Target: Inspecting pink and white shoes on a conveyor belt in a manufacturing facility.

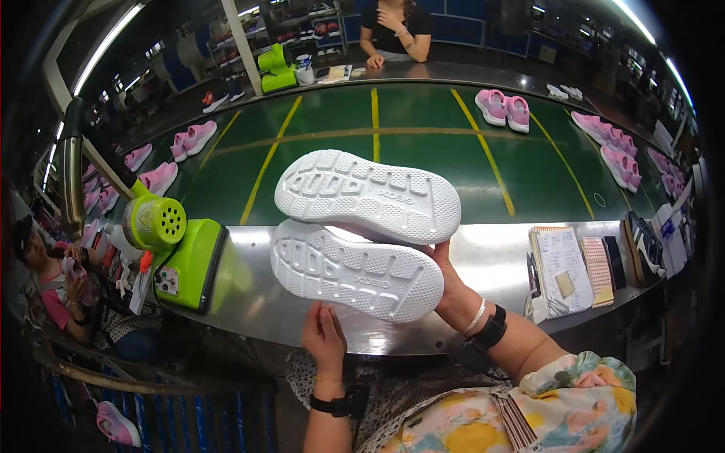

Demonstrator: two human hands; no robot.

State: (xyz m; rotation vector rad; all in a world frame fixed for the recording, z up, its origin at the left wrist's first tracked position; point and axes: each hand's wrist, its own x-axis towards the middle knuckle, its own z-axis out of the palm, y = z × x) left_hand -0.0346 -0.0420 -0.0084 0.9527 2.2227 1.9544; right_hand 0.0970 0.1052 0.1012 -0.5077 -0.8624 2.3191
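1. Two white-soled shoes held up in front of the person, soles facing the camera: upper shoe point(370, 192), lower shoe point(355, 272) just nearer the body.
2. Long axes run roughly left to right, near parallel, both sloping toward the body at the right end.
3. Right grip point(451, 283): holding the pair at the right ends; most fingers hidden behind the soles. The shoes extend leftward from it.
4. Left grip point(325, 334): below the lower shoe's near edge, left of mid-length, fingers partly curled. Touching or just short, cannot tell.
5. Key relation: right grip sits at one end of the long axis; left grip is nearer the other end, approaching side-on.
6. Pair sits over the metal worktop point(253, 260) and the near part of the green belt point(415, 109).
7. Green machine point(192, 264) stands left, notebook point(563, 264) right, both well apart from the shoes.
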